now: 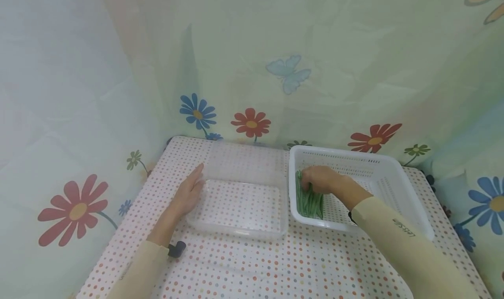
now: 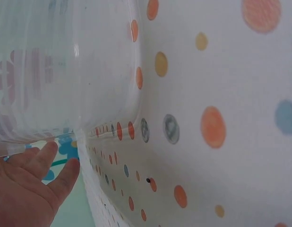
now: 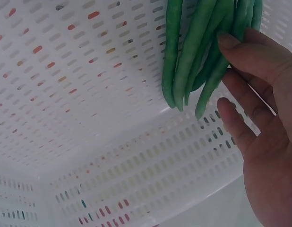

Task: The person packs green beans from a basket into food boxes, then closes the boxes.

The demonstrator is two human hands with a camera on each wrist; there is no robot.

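In the head view, a bunch of green beans (image 1: 309, 205) lies along the left end of a white perforated plastic basket (image 1: 397, 194). My right hand (image 1: 320, 179) reaches into the basket and pinches the beans near their far end. The right wrist view shows the thumb on the green beans (image 3: 193, 52), the index finger behind them and the other fingers loosely bent. A clear plastic box (image 1: 240, 232) stands left of the basket, the dotted cloth showing through its bottom. My left hand (image 1: 189, 192) rests at its left side with fingers extended, holding nothing.
A dotted cloth (image 1: 252, 268) covers the table. Behind the box's base rises a translucent panel (image 1: 248, 161). The basket's left rim stands close beside the box. A curtain printed with flowers and butterflies (image 1: 236, 50) hangs behind and at both sides.
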